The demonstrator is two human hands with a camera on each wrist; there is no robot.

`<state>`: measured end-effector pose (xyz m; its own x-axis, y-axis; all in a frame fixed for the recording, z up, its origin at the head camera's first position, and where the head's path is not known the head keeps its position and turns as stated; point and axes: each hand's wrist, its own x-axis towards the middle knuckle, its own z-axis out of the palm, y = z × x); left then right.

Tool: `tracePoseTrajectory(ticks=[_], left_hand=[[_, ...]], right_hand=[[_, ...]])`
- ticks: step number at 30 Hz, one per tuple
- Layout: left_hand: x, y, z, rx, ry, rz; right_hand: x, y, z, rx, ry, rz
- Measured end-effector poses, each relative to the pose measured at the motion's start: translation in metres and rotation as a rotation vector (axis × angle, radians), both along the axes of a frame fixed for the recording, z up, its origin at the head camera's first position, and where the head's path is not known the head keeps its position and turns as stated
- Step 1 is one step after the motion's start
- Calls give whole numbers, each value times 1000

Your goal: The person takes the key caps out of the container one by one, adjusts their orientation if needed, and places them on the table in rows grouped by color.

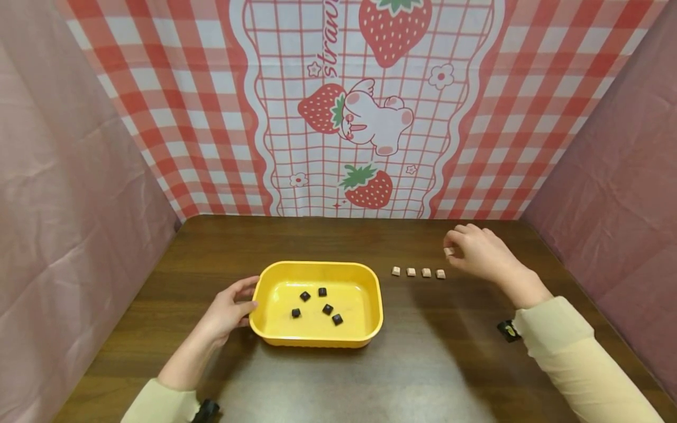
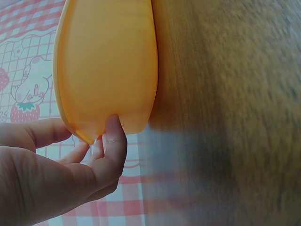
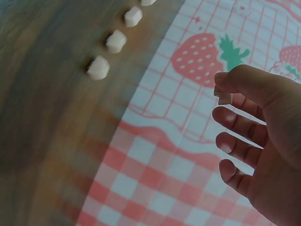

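Note:
My left hand (image 1: 224, 311) holds the left end of a yellow tray (image 1: 370, 305), thumb at the rim and the other fingers against the outer wall, as the left wrist view shows. Several black keycaps (image 1: 328, 309) lie scattered on the tray's floor. Above the table at the right, my right hand (image 1: 478, 252) pinches a cream keycap (image 3: 225, 97) between thumb and index finger; its other fingers curve loosely. Several more cream keycaps (image 1: 426, 272) form a row on the table, right of the tray and just left of that hand.
Everything rests on a dark brown wooden table (image 1: 423, 364). A red-and-white checked cloth with strawberries (image 1: 370, 188) hangs behind its far edge. Pink curtains (image 1: 79, 176) stand at both sides. Each wrist carries a black strap piece (image 1: 509, 331).

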<state>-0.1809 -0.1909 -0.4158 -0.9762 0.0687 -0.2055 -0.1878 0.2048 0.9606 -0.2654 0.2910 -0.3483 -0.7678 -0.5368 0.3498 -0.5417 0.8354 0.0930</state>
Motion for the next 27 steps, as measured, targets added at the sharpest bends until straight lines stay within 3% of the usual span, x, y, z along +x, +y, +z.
tracePoseTrajectory(ticks=[8, 18, 27], left_hand=[[0, 0, 0, 0, 4, 2], [1, 0, -1, 3, 7, 4], [0, -1, -1, 5, 12, -5]], right_hand=[[-2, 21, -13, -34, -60, -45], [-9, 43, -36, -71, -199, -128], [-12, 50, -60, -111, -274, -123]])
